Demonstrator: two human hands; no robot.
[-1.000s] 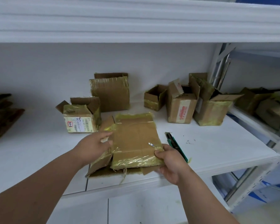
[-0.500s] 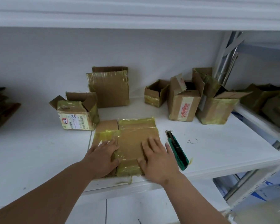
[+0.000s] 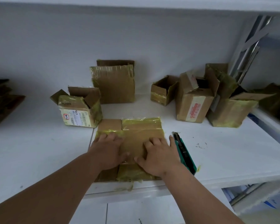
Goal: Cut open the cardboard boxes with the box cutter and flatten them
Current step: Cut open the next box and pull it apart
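A flattened cardboard box (image 3: 136,128) with yellowish tape lies on the white shelf (image 3: 39,151) near its front edge. My left hand (image 3: 108,151) and my right hand (image 3: 158,156) press flat on it side by side, fingers spread. The green box cutter (image 3: 183,152) lies on the shelf just right of my right hand, blade end pointing away from me. No hand holds it.
An open labelled box (image 3: 79,112) stands at left, a flat taped box (image 3: 115,84) leans on the back wall. Three open boxes (image 3: 194,101) stand at right. Dark flattened cardboard (image 3: 2,101) is stacked far left. A metal upright (image 3: 249,46) rises at right.
A second ago both hands held the flattened box tilted up. They laid it down and now press it flat on the shelf. The view has moved closer.
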